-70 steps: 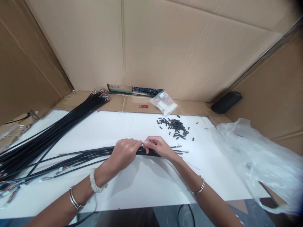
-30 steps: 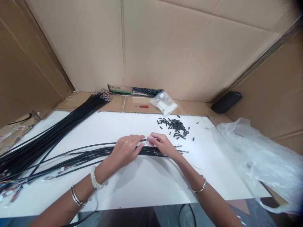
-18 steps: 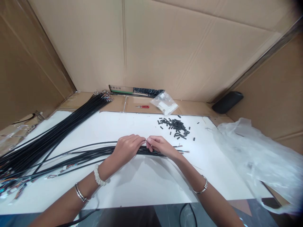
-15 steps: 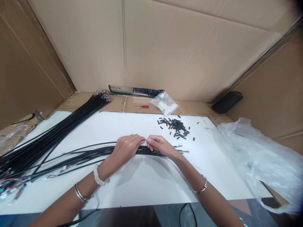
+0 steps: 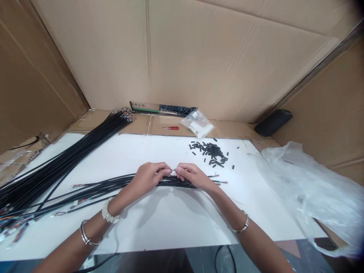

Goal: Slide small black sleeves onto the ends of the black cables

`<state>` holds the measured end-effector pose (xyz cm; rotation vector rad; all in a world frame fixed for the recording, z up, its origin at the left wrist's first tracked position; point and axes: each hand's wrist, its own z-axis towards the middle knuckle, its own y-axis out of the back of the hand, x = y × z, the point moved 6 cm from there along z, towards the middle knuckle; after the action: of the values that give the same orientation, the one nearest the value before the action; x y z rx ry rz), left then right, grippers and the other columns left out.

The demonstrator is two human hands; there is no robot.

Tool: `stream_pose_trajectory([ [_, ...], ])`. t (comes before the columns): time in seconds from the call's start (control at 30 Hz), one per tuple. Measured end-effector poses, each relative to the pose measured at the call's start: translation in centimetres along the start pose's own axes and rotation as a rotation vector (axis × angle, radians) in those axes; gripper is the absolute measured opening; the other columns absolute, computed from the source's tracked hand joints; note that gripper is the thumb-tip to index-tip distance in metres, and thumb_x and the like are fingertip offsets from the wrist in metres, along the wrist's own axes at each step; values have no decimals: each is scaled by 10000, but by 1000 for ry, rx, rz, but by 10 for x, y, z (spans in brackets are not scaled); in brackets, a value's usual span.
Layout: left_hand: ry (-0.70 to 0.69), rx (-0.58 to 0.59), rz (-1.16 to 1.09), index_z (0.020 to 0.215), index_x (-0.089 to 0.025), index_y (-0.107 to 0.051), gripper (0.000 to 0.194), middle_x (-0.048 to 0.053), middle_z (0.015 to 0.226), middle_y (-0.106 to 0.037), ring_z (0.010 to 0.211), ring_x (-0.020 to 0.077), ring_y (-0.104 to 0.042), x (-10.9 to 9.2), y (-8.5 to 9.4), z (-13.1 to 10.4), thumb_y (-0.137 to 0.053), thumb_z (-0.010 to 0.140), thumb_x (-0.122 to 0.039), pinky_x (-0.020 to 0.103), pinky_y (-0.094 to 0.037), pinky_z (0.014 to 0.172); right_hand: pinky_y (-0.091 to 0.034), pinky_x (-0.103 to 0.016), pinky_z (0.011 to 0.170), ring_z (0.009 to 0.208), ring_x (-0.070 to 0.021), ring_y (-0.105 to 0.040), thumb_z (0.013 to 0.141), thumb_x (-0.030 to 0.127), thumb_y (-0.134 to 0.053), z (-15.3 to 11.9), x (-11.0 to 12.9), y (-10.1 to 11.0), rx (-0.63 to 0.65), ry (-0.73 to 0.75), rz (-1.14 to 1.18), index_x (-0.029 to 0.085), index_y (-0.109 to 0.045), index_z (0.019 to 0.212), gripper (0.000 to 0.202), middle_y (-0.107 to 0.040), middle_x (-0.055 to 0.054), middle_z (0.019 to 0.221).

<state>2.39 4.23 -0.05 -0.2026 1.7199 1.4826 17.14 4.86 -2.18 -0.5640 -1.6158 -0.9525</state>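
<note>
My left hand (image 5: 150, 174) is closed in a pinch, its thumb and forefinger on the end of a black cable. Facing it, my right hand (image 5: 190, 174) pinches the thin wire end of the same cable. A short bit of wire (image 5: 173, 170) shows between the two sets of fingertips; the fingers hide the rest. Beneath both hands, a small bundle of black cables (image 5: 119, 184) lies across the white table, with coloured bare wires (image 5: 223, 182) sticking out at the right. Beyond my right hand is a pile of short black tubes (image 5: 212, 150).
A thick bundle of black cables (image 5: 71, 151) lies at the left. Along the back are a red-handled snipper (image 5: 171, 128), a clear plastic bag (image 5: 198, 124) and a black case (image 5: 273, 123). A large plastic sheet (image 5: 318, 189) covers the right side. Cardboard walls (image 5: 193, 57) surround the table.
My left hand has drawn slightly left and down, opening a small gap with wire showing between the fingertips. The cable trailing left from it has shifted. My right hand stays nearly in place.
</note>
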Motion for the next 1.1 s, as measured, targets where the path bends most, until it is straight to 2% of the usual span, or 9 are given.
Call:
stream_pose_trajectory([
  [0.1,-53,-22,-6,936,-216,-640,242,-13,833,-690,753,143,-621,-6,-3,0,-413,935,-298,214,-414,670,-263,-213,507,523,-78,-354,905,485,-440,0,-2,-3,20,-51,84,150,-543,729,392,-461,28,609],
  [0.23,-174,-147,62,1072,-218,-587,224,3,1030,-665,908,144,-612,-19,-3,-5,-406,941,-232,223,-420,757,-182,-215,452,447,-51,-261,902,496,-436,-1,-2,-6,41,-116,253,150,-522,734,395,-439,39,598],
  [0.4,-324,-268,252,1013,-208,-620,223,11,910,-680,838,142,-616,-25,-6,-9,-407,952,-230,223,-424,710,-81,-232,417,388,-32,-177,909,515,-391,-2,-1,-12,105,-171,450,135,-516,707,448,-417,44,542],
  [0.53,-407,-357,383,986,-196,-634,224,29,835,-675,777,136,-614,-26,-7,-12,-413,946,-202,217,-429,673,-56,-229,407,379,-17,-161,901,443,-445,-2,-5,-13,145,-210,550,130,-507,698,378,-418,46,561],
  [0.7,-444,-390,437,951,-180,-626,224,42,850,-658,776,136,-607,-26,-10,-11,-404,934,-158,220,-437,648,-55,-227,405,383,-14,-143,871,382,-516,-4,-9,-13,145,-237,573,138,-504,713,291,-367,70,552],
  [0.83,-417,-383,360,952,-157,-602,216,60,923,-637,791,134,-599,-28,-11,-9,-387,935,-153,219,-448,643,-78,-226,418,407,-22,-176,861,422,-535,-5,-3,-9,79,-227,484,146,-507,735,304,-367,68,577],
  [0.93,-387,-399,305,960,-166,-594,196,43,927,-630,762,116,-593,-29,-9,-9,-399,941,-169,206,-436,617,-116,-221,438,445,-45,-211,860,452,-532,-6,3,-6,24,-194,400,147,-524,735,330,-307,74,539],
  [1.03,-394,-410,280,929,-176,-600,203,24,896,-631,736,100,-585,-29,-8,-10,-398,945,-162,194,-421,609,-118,-221,450,462,-58,-187,861,454,-530,-6,5,-8,32,-183,409,148,-541,750,326,-232,84,517],
  [1.1,-390,-415,275,915,-178,-603,197,15,877,-634,734,96,-586,-29,-7,-10,-409,945,-169,191,-413,607,-107,-221,446,460,-58,-167,870,447,-514,-6,2,-8,44,-200,461,144,-558,765,323,-238,81,521],
])
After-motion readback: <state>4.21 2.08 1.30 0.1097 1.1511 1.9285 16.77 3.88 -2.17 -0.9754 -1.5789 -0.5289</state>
